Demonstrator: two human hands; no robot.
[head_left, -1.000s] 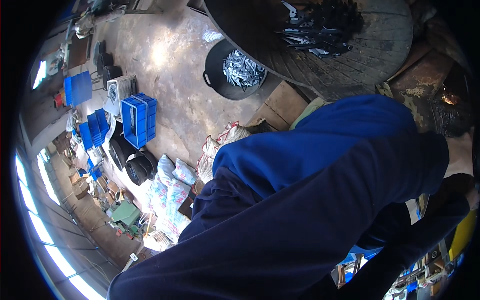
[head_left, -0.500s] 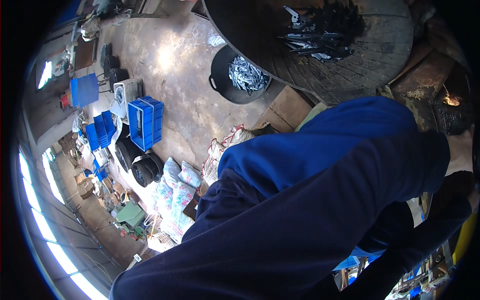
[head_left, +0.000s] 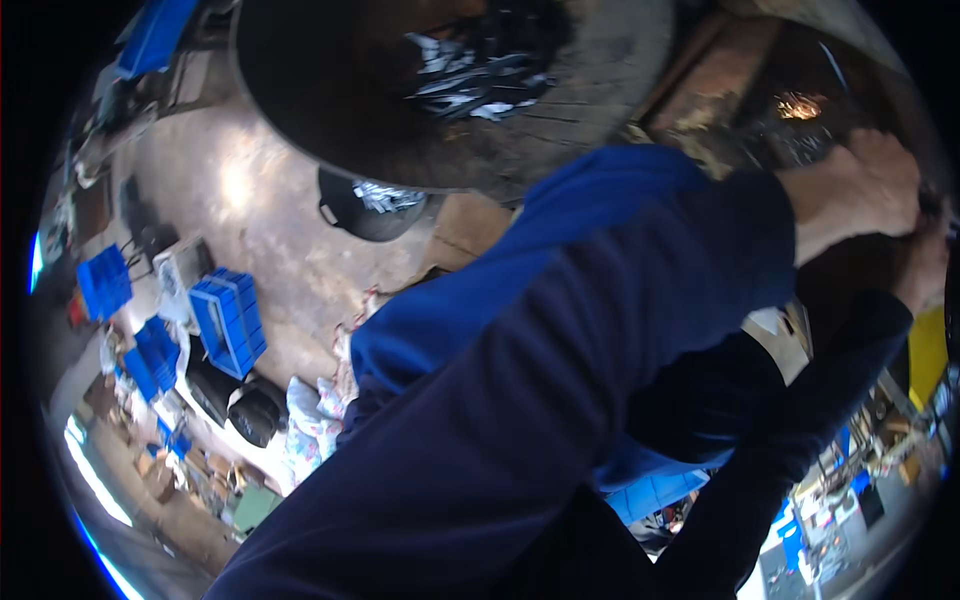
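Note:
My left hand (head_left: 872, 185) is at the right side, its fingers curled closed. What they hold is hidden and blurred. Just below it, at the picture's dark rim, my right hand (head_left: 928, 262) shows in part, seemingly closed as well, close to the left one. A small dark shape sits between them, too blurred to name. Beyond the left hand, orange sparks (head_left: 800, 106) glow over a dark, dirty surface. To the left, a big round dark tub (head_left: 330, 110) holds a pile of thin metal pieces (head_left: 490, 75), some shiny and some black.
On the floor behind the tub stands a black bucket (head_left: 345, 215) with shiny metal pieces. Blue crates (head_left: 228, 322) and black containers (head_left: 255, 412) line the left. Rusty boards (head_left: 715, 80) lie beside the tub. A yellow panel (head_left: 928, 355) is at the right rim.
The view has swung, so the tub and floor things have shifted left. My hands, mostly cut off at the right rim before, now show more fully. The sparks appear farther left.

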